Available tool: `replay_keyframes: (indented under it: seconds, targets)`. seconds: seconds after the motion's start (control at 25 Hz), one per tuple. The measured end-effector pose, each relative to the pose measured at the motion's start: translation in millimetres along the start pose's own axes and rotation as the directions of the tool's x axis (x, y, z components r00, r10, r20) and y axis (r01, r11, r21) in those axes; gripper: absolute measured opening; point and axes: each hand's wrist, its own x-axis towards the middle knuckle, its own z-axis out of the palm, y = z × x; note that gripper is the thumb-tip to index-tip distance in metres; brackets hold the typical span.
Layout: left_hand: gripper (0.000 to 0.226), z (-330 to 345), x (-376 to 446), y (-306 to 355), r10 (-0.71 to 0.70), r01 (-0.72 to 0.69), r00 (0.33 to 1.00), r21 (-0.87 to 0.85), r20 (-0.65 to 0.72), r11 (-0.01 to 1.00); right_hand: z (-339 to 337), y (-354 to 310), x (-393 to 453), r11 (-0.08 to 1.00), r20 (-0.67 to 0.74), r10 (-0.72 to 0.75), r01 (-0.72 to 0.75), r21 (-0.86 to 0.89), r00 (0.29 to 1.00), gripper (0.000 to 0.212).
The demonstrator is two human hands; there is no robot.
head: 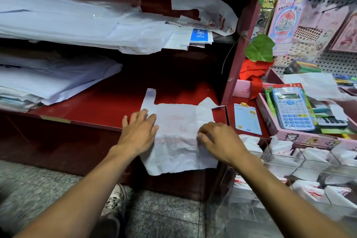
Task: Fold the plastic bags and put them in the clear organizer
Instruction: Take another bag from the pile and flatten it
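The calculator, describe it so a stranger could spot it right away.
Right of the red shelf sits a pink tray. The calculator lies in it: light blue with blue keys, still in its packaging, the largest item there.

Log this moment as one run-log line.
step: flattening | plastic bag: spread on red shelf | left hand: pressing flat | right hand: pinching edge | clear organizer: part-filled

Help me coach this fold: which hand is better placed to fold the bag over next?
Probably the right hand. Its curled fingers already pinch the bag at its right side, so it could lift that side across. The left hand lies flat on the bag's left part, well placed to pin it on the shelf.
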Motion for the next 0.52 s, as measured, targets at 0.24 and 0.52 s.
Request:
replay_keyframes:
  seconds: [0.24, 0.52]
  targets:
    - [0.034, 0, 2, 20, 0.192, -0.192, 0.981, -0.056, -0.006, 0.980, 13, 11, 2, 0.993, 0.099, 0.055, -0.044, -0.109, 0.994, 0.037]
    - [0.028, 5, 3, 24, 0.112, -0.102, 0.980, 0.070, -0.162, 0.992, 6, 9, -3, 0.978, 0.145, -0.035, 0.064, -0.200, 0.989, 0.075]
